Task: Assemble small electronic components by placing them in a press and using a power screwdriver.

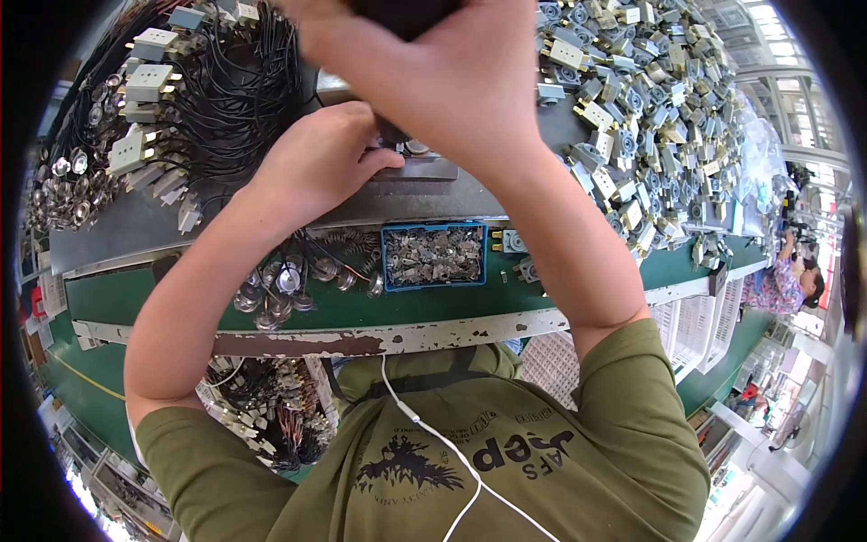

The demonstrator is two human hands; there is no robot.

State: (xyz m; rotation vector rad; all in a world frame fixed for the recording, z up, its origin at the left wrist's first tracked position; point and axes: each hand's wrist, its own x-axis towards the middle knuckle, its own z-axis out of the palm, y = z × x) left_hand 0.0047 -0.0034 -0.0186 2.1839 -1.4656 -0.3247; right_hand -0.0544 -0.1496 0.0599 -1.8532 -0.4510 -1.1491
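Note:
My right hand (433,68) is closed around a dark handle (406,11) at the top of the view, above a small metal fixture (424,167) on the grey bench plate (135,226). My left hand (316,163) rests beside that fixture, its fingertips pinching a small part against it; the part itself is mostly hidden. Just below the hands sits a blue tray (434,256) full of small metal clips. Several round silver discs on black wires (280,285) lie left of the tray.
A big heap of grey and brass plug parts (650,117) covers the right of the bench. Wired assemblies with white plugs (153,99) pile up at the left. A white perforated crate (695,321) stands at the lower right. Another person (790,280) works far right.

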